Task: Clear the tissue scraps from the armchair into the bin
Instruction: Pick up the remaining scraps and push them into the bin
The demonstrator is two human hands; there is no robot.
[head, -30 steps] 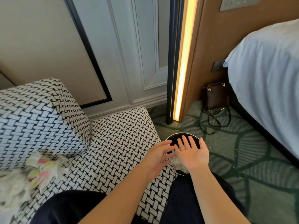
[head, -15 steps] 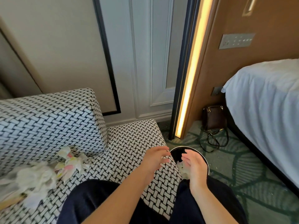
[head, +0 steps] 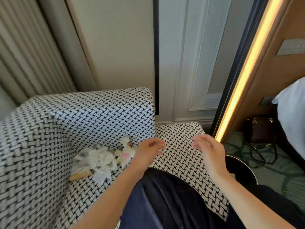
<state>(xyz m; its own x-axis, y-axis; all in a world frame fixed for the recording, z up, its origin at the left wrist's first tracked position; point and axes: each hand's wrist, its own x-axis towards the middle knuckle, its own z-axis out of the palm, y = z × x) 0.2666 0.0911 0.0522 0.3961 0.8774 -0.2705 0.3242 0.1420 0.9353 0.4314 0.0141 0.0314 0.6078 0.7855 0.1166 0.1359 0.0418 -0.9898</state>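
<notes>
A pile of white tissue scraps [head: 99,160] with some pink and yellow bits lies on the seat of the black-and-white woven armchair [head: 85,116], against its backrest. My left hand [head: 149,150] hovers just right of the pile, fingers loosely bent, holding nothing. My right hand [head: 208,150] hangs over the seat's right part, fingers relaxed and empty. The round black bin [head: 242,169] stands on the floor beside the armchair, right of my right forearm, partly hidden by it.
My dark-trousered knee [head: 165,199] rests on the seat edge. A brown handbag [head: 260,129] with a strap lies on the green carpet by the lit door frame [head: 244,76]. A white bed [head: 292,116] fills the right edge. Curtains hang at the left.
Both hands have left the bin's opening and moved up and left over the armchair seat. The view has swung left, bringing the tissue pile nearer the middle.
</notes>
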